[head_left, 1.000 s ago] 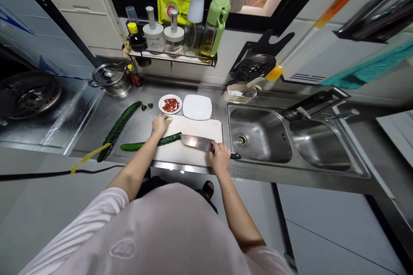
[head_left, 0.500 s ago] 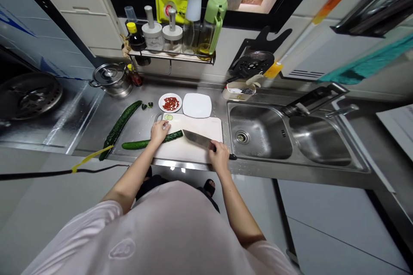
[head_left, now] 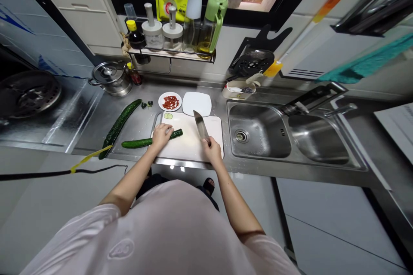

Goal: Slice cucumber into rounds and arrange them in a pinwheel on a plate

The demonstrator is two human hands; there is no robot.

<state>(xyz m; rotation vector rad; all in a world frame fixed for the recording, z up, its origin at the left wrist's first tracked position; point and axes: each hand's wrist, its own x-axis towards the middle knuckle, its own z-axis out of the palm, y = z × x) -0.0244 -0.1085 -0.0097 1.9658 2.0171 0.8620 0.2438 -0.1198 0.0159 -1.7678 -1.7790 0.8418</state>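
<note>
My left hand (head_left: 161, 135) rests over the cut cucumber (head_left: 176, 133), its fingers curled around it near the cut end. That cucumber lies across the left side of the white cutting board (head_left: 190, 148), its far end reaching past the board's left edge. In my right hand (head_left: 213, 149) is a kitchen knife (head_left: 200, 125), gripped by the handle, with its blade pointing up and away over the board. A few thin cucumber slices (head_left: 168, 116) lie at the board's top left corner. A whole cucumber (head_left: 119, 125) sits on the steel counter to the left.
Behind the board stand a plate of chopped red pieces (head_left: 170, 102) and a white square plate (head_left: 196, 103). A double sink (head_left: 261, 137) is on the right. At the back left is a lidded pot (head_left: 111, 79). Bottles and jars line a wall shelf (head_left: 174, 54).
My left hand has come down from beside the slices onto the cucumber. The knife has swung from pointing left to pointing away, and my right hand has shifted slightly left.
</note>
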